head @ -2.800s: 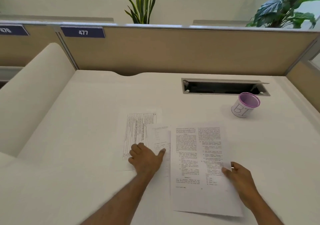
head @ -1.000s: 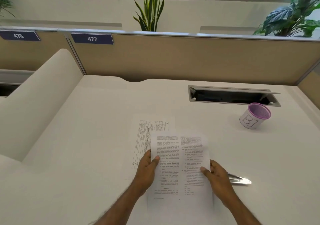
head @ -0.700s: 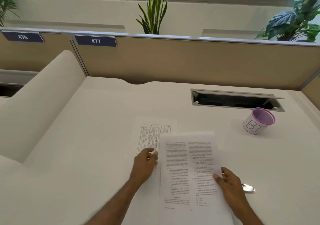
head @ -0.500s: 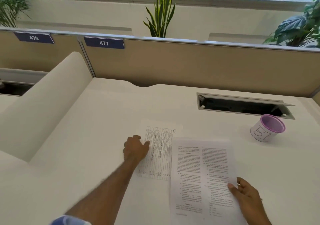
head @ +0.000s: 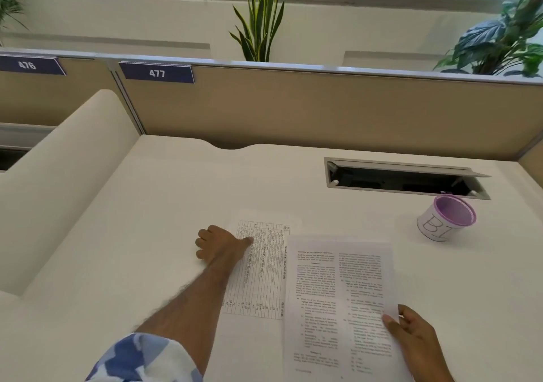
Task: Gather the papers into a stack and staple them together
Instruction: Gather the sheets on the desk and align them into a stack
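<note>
1. Since half a second ago, the left hand (head: 221, 245) has stayed at the left edge of the table-printed sheet (head: 260, 270), while the blue-and-white sleeve (head: 144, 358) has come further into the bottom of the head view.
2. Left grip: fingers curled, thumb pressed flat on the sheet; whether it pinches the edge I cannot tell.
3. Right hand (head: 417, 340) pinches the right edge of the two-column text sheet (head: 340, 302), thumb on top.
4. Both sheets lie on the desk (head: 147, 234), long axes running away from the person; the text sheet overlaps the other's right edge.
5. Open desk lies left of the sheets; a purple-rimmed cup (head: 445, 217) stands well apart at right, near the cable slot (head: 402, 178).
</note>
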The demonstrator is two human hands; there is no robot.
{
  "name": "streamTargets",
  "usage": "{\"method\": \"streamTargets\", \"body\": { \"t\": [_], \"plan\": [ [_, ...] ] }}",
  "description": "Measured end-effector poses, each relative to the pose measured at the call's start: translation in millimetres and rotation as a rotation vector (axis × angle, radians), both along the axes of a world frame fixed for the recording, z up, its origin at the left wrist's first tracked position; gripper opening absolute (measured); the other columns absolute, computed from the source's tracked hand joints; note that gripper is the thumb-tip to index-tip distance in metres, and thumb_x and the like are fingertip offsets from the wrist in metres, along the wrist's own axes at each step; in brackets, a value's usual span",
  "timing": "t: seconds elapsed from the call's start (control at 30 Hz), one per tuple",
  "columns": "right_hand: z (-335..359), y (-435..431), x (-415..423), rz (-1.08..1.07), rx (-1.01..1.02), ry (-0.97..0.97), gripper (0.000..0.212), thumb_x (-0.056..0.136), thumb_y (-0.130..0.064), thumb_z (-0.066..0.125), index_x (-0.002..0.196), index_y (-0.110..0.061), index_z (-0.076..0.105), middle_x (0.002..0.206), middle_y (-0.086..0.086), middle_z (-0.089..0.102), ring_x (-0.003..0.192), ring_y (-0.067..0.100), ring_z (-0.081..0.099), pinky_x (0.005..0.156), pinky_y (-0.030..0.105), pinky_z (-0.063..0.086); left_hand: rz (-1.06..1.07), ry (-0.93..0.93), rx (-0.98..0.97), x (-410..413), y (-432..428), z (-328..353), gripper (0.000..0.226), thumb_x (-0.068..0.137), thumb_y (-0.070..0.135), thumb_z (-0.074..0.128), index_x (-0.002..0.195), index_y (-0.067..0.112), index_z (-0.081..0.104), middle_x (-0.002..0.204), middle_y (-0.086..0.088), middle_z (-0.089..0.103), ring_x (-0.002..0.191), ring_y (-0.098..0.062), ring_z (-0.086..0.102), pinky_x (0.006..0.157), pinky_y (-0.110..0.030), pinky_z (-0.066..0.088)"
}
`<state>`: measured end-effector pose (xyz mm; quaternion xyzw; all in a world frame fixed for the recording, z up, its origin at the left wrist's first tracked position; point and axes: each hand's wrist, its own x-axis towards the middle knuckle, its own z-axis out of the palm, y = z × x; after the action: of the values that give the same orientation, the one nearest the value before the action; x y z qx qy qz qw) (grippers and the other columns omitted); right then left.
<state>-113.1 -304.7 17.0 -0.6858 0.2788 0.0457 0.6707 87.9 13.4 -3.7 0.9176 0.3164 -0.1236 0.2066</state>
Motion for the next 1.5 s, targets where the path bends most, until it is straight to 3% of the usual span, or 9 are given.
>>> {"method": "streamTargets", "body": {
  "t": [0.17,0.3,0.4,0.47,0.63,0.83,1.2,1.33,1.5],
  "plan": [
    [2,-1,6,0.006,0.001,-0.015,0.016,0.09,0.007,0.054,0.101,0.002,0.065,0.079,0.014,0.078,0.065,0.021,0.075,0.051,0.022,0.058,-0.029,-0.086,-0.139,-2,3,2,0.092,0.06,0.05,0.084,0.125,0.005,0.037,0.125,-0.015,0.058,0.118,-0.036,0.054,0.096,-0.047,0.043],
    [3,-1,8,-0.006,0.024,-0.031,0.017,0.09,0.008,0.054,0.101,0.001,0.064,0.08,0.011,0.079,0.066,0.022,0.075,0.054,0.025,0.06,-0.236,-0.211,-0.306,-6,17,2,0.043,0.084,0.036,0.067,0.116,0.01,0.055,0.114,-0.011,0.068,0.105,-0.034,0.064,0.086,-0.04,0.051],
    [3,0,8,-0.015,0.047,-0.038,0.017,0.09,0.008,0.053,0.102,0.003,0.063,0.086,0.014,0.078,0.068,0.025,0.075,0.058,0.029,0.062,-0.277,-0.313,-0.616,-19,22,13,0.02,0.095,0.03,0.053,0.095,0.015,0.067,0.096,-0.008,0.073,0.09,-0.03,0.07,0.082,-0.047,0.057],
    [6,3,9,-0.025,0.065,-0.053,0.018,0.09,0.008,0.053,0.104,0.003,0.063,0.092,0.019,0.076,0.073,0.03,0.075,0.06,0.032,0.062,-0.265,-0.357,-0.729,-32,25,25,0.026,0.097,0.03,0.051,0.084,0.015,0.069,0.084,-0.01,0.075,0.077,-0.03,0.072,0.076,-0.05,0.059],
    [17,10,10,-0.029,0.101,-0.098,0.019,0.09,0.005,0.054,0.106,0.002,0.063,0.099,0.025,0.074,0.09,0.048,0.069,0.067,0.04,0.062,-0.196,-0.461,-0.959,-58,21,55,0.026,0.095,0.026,0.057,0.089,0.007,0.073,0.09,-0.019,0.076,0.08,-0.037,0.073,0.071,-0.049,0.061],
    [34,23,14,-0.011,0.151,-0.163,0.03,0.078,-0.011,0.063,0.106,0.0,0.064,0.095,0.022,0.075,0.083,0.041,0.072,0.066,0.041,0.063,-0.136,-0.503,-1.073,-81,12,76,0.022,0.093,0.024,0.059,0.091,0.007,0.074,0.09,-0.016,0.077,0.075,-0.029,0.073,0.067,-0.041,0.062],
    [45,60,32,0.021,0.184,-0.217,0.019,0.091,-0.004,0.055,0.107,-0.002,0.064,0.103,0.018,0.074,0.093,0.04,0.07,0.077,0.044,0.061,-0.121,-0.503,-1.213,-117,-4,92,0.024,0.092,0.022,0.059,0.09,0.004,0.075,0.087,-0.022,0.075,0.07,-0.031,0.071,0.066,-0.045,0.06],
    [49,63,33,0.067,0.145,-0.209,0.014,0.093,-0.008,0.054,0.103,-0.006,0.064,0.097,0.013,0.076,0.083,0.033,0.074,0.063,0.033,0.062,-0.142,-0.525,-1.203,-122,-5,94,0.024,0.093,0.021,0.058,0.09,0.002,0.073,0.089,-0.025,0.074,0.074,-0.034,0.07,0.07,-0.05,0.059],
    [48,70,33,0.024,0.112,-0.257,0.024,0.092,-0.007,0.057,0.113,-0.019,0.053,0.094,0.006,0.078,0.082,0.029,0.074,0.065,0.039,0.062,-0.117,-0.553,-1.241,-130,-11,103,0.043,0.1,0.033,0.035,0.102,0.007,0.07,0.093,-0.01,0.076,0.082,-0.023,0.074,0.068,-0.032,0.06]
  ]
}}
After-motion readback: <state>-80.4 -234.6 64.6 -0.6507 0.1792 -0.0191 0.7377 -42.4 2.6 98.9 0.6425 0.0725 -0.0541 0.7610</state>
